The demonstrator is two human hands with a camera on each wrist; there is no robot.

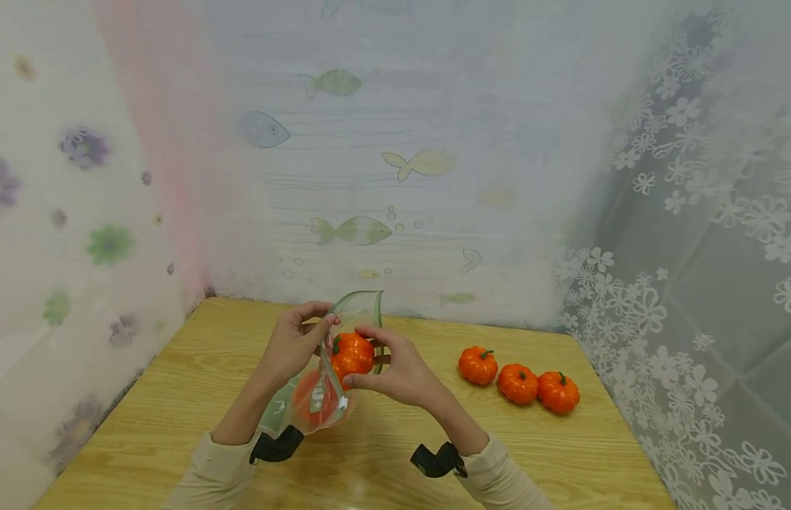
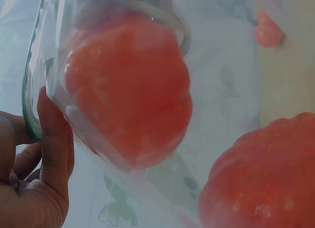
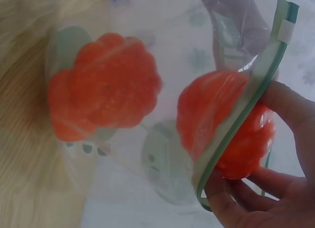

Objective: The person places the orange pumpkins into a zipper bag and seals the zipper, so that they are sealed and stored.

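A clear zip bag (image 1: 319, 386) is pinched at its rim by the left hand (image 1: 293, 347), thumb (image 2: 54, 139) and fingers closed on the green-edged seal, with the pouch hanging below that hand toward the wooden table (image 1: 178, 397). 1 small orange pumpkin (image 2: 128, 90) is already seen through the plastic at the bottom of the bag. Just right of the left hand, a second pumpkin (image 1: 353, 354) is gripped by the curled fingertips of the right hand (image 1: 395, 368) and is held right at the bag's mouth, partly past the seal strip (image 3: 246, 114). The opening lies directly left of the right hand, almost touching it. Farther right, well apart from both hands, 3 more pumpkins (image 1: 518, 382) are lined up on the table.
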